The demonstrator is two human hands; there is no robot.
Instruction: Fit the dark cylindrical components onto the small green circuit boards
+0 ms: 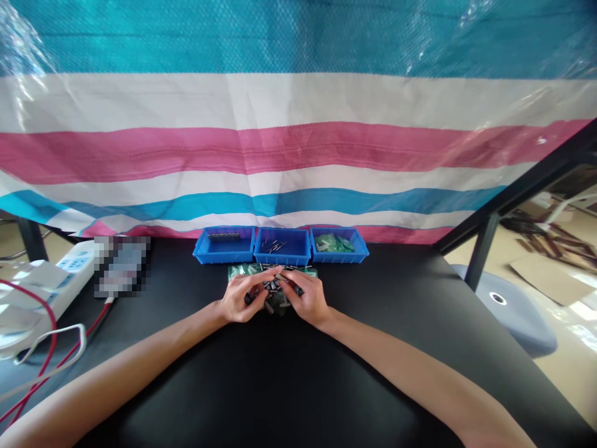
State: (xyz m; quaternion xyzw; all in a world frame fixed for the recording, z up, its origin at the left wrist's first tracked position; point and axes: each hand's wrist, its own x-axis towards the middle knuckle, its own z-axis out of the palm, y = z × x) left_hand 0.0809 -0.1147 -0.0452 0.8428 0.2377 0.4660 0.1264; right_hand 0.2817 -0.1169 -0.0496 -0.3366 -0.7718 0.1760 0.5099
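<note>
My left hand [243, 296] and my right hand [305, 295] meet over a pile of small dark and metallic parts [275, 298] on the black table. Both hands have bent fingers, with the fingertips close together around a small piece that is too small to name. Dark cylindrical parts show under each palm. Beneath and behind the pile lie green pieces [237, 270], partly hidden by my fingers. Just beyond stand three blue bins: the left one [224, 252] holds a row of small cylinders, the middle one [282, 255] thin metal pins, the right one [339, 256] green pieces.
A white power strip [77, 261] with plugs and red and white cables lies at the left, beside a blurred-out object [122, 267]. A striped sheet [298, 149] hangs behind the table [280, 386]. At the right are a black metal frame [480, 252] and a grey stool [522, 317].
</note>
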